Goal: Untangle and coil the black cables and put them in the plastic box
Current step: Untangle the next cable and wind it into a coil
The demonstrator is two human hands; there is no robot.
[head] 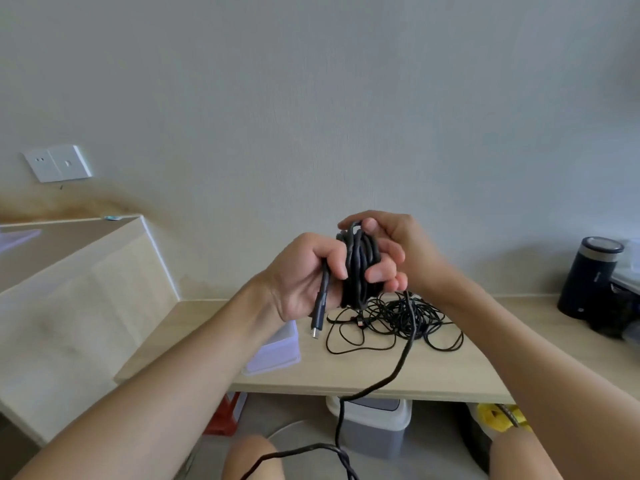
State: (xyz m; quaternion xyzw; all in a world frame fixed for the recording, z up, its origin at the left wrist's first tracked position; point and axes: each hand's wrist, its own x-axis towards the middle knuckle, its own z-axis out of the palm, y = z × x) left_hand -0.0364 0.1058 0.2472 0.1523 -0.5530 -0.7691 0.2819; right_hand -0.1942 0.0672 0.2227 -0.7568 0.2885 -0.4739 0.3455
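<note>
I hold a coil of thick black cable (360, 268) up in front of me, above the desk. My left hand (304, 275) grips the coil's left side, and the cable's plug end (318, 313) hangs down from its palm. My right hand (388, 251) wraps round the coil's right side, with fingertips over the top. The cable's loose tail (398, 365) drops off the desk edge toward the floor. A tangle of thin black cables (398, 320) lies on the desk behind my hands. The clear plastic box (277, 351) stands on the desk, partly hidden by my left forearm.
The light wooden desk (346, 379) meets a raised cabinet (69, 289) at left. A dark cylindrical appliance (588, 278) stands at the far right. Below the desk are a grey bin (374, 427), a red item (225, 414) and a yellow bag (498, 417).
</note>
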